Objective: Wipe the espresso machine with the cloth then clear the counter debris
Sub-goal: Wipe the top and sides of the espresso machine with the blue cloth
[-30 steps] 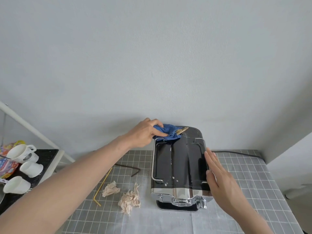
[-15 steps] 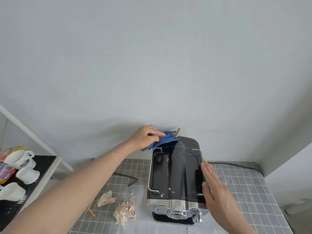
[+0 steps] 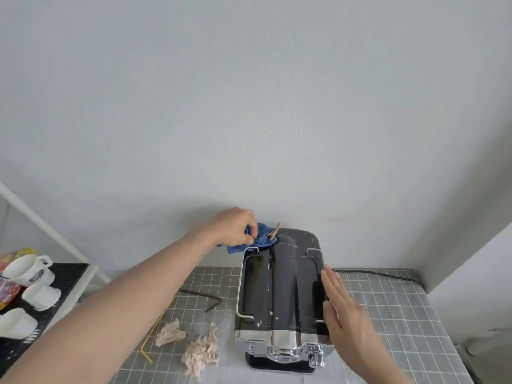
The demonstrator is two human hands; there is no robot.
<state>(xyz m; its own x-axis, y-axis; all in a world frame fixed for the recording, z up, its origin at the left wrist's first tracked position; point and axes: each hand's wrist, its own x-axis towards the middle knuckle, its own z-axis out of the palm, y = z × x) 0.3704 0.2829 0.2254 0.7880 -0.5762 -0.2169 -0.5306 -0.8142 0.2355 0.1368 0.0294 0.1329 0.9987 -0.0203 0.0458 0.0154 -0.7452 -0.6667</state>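
A black and chrome espresso machine [image 3: 279, 295] stands on the grey tiled counter [image 3: 388, 309], its top speckled with white spots. My left hand [image 3: 234, 227] grips a bunched blue cloth [image 3: 260, 238] at the machine's back left corner, beside a small tan scrap [image 3: 274, 232]. My right hand [image 3: 339, 306] lies flat with straight fingers against the machine's right side. Two crumpled beige tissues [image 3: 170, 332] [image 3: 202, 351], a yellow straw [image 3: 155, 332] and a dark bent straw [image 3: 206, 299] lie on the counter to the machine's left.
A black rack [image 3: 55, 297] at the left holds white cups [image 3: 26, 268] and a colourful packet [image 3: 11, 284]. A black power cord [image 3: 376, 274] runs along the back of the counter to the right. A grey wall stands close behind the machine.
My left hand has drawn the cloth to the machine's back left corner and bunched it tighter. The right hand stays against the machine's right side.
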